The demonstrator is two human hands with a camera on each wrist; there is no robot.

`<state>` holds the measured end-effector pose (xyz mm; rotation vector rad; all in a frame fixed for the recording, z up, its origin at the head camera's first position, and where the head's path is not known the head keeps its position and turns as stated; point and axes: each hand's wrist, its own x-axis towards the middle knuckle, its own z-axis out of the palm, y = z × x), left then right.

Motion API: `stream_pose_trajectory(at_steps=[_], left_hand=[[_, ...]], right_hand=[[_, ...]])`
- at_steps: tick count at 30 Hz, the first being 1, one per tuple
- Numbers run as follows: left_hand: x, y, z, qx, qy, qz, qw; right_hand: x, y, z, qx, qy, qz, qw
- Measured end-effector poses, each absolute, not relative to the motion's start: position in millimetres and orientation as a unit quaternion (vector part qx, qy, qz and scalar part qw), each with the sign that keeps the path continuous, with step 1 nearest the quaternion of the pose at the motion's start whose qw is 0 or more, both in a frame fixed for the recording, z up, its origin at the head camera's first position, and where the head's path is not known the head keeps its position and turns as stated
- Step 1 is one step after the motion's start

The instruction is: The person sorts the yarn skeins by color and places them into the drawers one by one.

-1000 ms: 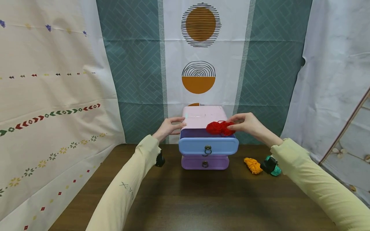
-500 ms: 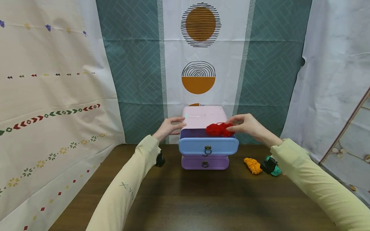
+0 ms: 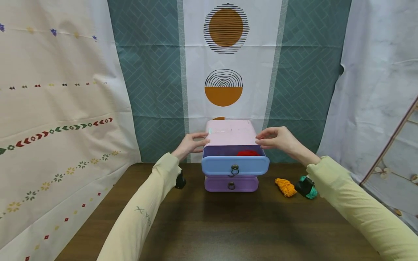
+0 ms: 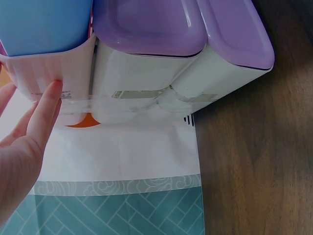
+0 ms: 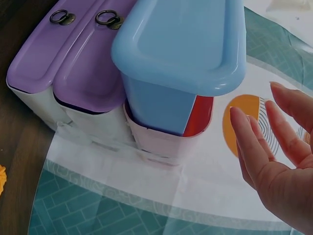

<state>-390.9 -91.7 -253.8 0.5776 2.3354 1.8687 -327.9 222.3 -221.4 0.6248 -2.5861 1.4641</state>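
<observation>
A small stacked chest with a pink top casing [image 3: 231, 133] stands at the back of the table. Its blue top drawer [image 3: 235, 166] is pulled out, and a red yarn skein [image 3: 247, 153] lies inside toward the right, partly hidden by the drawer front. My left hand [image 3: 191, 145] steadies the casing's left side; in the left wrist view its fairly straight fingertips touch the pink wall. Beside the casing's right front edge is my right hand [image 3: 280, 139], which holds nothing. Its fingers are loosely bent and apart in the right wrist view.
Below the blue drawer are purple drawers [image 5: 90, 71] with ring pulls, pushed in. To the chest's right, an orange yarn skein [image 3: 286, 187] and a teal yarn skein [image 3: 311, 193] lie on the dark wooden table [image 3: 228, 224]. A patterned cloth [image 3: 156, 90] hangs behind.
The red yarn skein has left my right hand's fingers and dropped into the blue drawer. My left hand stays at the casing.
</observation>
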Motion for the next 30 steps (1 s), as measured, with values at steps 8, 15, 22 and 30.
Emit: stream_pose_trajectory(at_steps=[8,15,22,30], left_hand=[[-409.4,-93.9,-268.8,0.186,0.769,0.611,0.035],[-413.5,-93.8,-274.4,0.186,0.775,0.603,0.014],[-412.9,-95.0,-272.0,0.184,0.768,0.613,0.020],[-413.2,-94.7,-272.4,0.187,0.763,0.618,0.024]], right_hand=[[-324.6,222.5,-222.8,0.202,-0.845,0.493,0.051],[-315.4,222.2,-226.2,0.198,-0.831,0.516,0.058],[-308.6,220.3,-229.2,0.209,-0.818,0.532,0.062],[-301.7,215.0,-230.9,0.220,-0.806,0.548,0.040]])
